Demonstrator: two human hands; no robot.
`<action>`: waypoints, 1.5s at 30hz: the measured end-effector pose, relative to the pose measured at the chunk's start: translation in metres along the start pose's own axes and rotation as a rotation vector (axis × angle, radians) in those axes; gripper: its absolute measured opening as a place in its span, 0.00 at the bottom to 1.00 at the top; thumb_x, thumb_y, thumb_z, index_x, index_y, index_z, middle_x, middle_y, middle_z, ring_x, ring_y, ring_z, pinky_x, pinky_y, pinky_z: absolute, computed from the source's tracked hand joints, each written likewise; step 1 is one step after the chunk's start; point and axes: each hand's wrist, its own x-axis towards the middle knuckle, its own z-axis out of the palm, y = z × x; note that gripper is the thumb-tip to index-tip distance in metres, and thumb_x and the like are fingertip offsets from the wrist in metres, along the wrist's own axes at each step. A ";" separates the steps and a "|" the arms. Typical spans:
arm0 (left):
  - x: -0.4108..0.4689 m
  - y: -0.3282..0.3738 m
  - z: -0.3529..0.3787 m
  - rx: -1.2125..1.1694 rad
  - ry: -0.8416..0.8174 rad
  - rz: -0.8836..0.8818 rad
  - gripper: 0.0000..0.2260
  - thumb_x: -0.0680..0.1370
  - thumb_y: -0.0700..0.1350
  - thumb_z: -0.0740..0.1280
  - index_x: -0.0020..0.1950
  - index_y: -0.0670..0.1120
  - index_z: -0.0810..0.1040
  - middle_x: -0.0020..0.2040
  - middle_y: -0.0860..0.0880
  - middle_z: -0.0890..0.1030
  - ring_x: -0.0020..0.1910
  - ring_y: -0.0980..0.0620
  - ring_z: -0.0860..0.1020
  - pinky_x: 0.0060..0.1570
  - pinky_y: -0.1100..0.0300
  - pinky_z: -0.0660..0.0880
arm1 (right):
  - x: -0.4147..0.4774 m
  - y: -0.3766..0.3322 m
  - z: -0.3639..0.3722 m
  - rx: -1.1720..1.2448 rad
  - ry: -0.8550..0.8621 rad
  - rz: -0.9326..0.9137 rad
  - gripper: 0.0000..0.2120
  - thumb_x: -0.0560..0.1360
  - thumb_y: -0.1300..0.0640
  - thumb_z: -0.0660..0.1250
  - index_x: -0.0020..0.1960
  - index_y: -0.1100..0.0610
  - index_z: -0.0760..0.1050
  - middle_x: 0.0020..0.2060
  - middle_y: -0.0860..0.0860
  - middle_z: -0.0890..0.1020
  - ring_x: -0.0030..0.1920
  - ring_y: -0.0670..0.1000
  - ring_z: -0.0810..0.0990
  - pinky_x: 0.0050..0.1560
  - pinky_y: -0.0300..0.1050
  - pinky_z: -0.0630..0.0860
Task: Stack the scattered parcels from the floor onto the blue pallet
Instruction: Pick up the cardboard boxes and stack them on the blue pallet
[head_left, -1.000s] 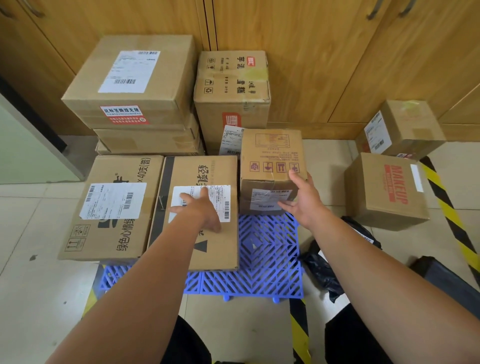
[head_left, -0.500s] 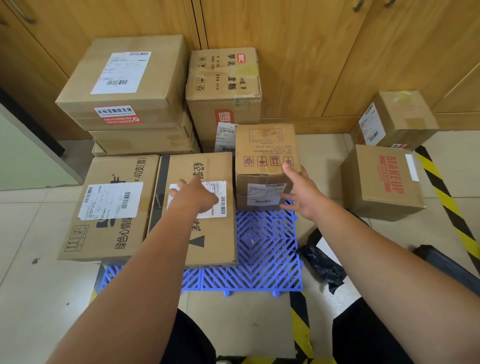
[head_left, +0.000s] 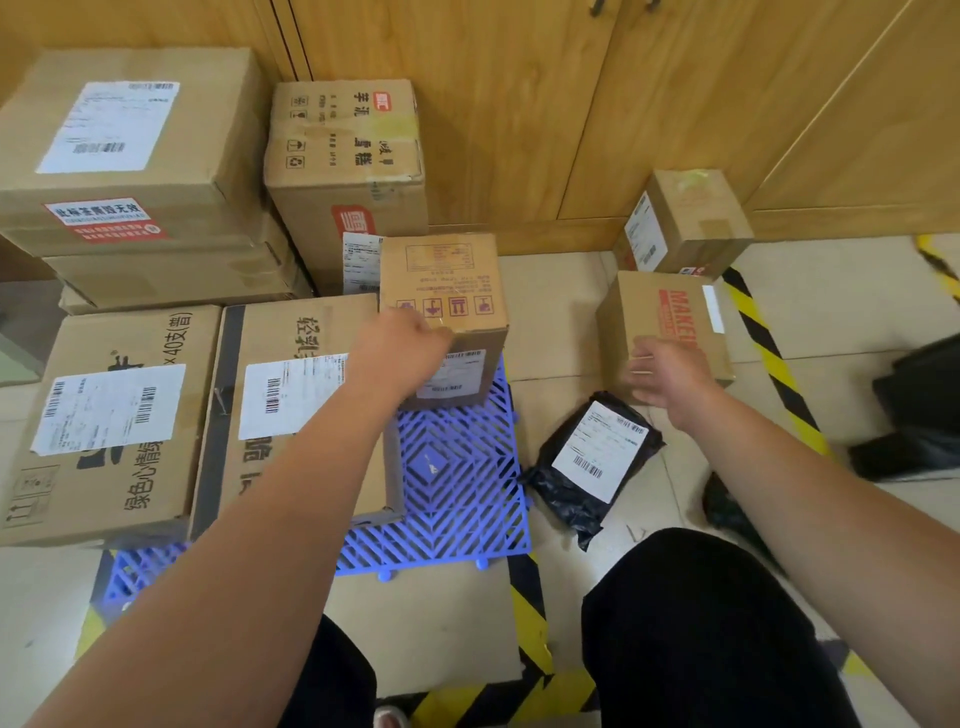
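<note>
- Lowest in the frame, the person's black trousers (head_left: 701, 634) stand over yellow-and-black hazard tape (head_left: 530, 613) on the tiled floor (head_left: 441, 623).
- The blue pallet (head_left: 467, 509) lies at lower centre, its lattice bare at the near right corner.
- A black mailer bag (head_left: 566, 493) lies on the floor just right of the pallet. Its white barcode label is too small to read.
- The left hand (head_left: 400, 348) is at the near top edge of a small carton (head_left: 441, 275) on the pallet's far right corner. Motion blur hides whether its fingers grip.
- That carton carries a row of four dark-red handling symbols and a white barcode label on its front.
- The right hand (head_left: 665, 371) reaches with fingers straight and slightly apart to the near corner of a carton printed "MAKE…" in red (head_left: 675, 317), on the floor at centre right.
- Left of the small carton lie a flat carton with a black stripe (head_left: 270, 338) and a carton marked "绿色心情" and "x40支(普)" (head_left: 114, 338).
- Against the wooden cabinets (head_left: 519, 104) stand a tall carton (head_left: 343, 171), stacked cartons with a red sticker (head_left: 130, 156), and one small carton (head_left: 691, 223) at the right.
</note>
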 end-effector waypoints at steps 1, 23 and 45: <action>-0.005 0.007 0.007 0.011 -0.062 0.036 0.14 0.76 0.48 0.65 0.32 0.45 0.71 0.32 0.49 0.75 0.34 0.49 0.74 0.32 0.60 0.67 | 0.002 0.006 -0.008 0.001 0.034 0.010 0.10 0.78 0.55 0.68 0.55 0.60 0.76 0.45 0.55 0.82 0.46 0.55 0.81 0.48 0.48 0.78; 0.046 0.110 0.290 -0.560 -0.606 -0.099 0.28 0.69 0.55 0.73 0.66 0.48 0.72 0.59 0.51 0.79 0.57 0.51 0.77 0.56 0.56 0.73 | 0.131 0.066 -0.088 0.034 0.247 -0.024 0.36 0.75 0.53 0.72 0.76 0.59 0.58 0.70 0.56 0.71 0.63 0.57 0.72 0.55 0.46 0.66; -0.023 0.134 0.095 -1.081 -0.370 -0.015 0.20 0.74 0.57 0.71 0.64 0.69 0.72 0.70 0.51 0.70 0.68 0.46 0.70 0.64 0.45 0.70 | -0.111 -0.033 -0.102 0.181 -0.051 -0.646 0.22 0.82 0.61 0.62 0.60 0.33 0.79 0.75 0.39 0.65 0.73 0.36 0.62 0.71 0.39 0.65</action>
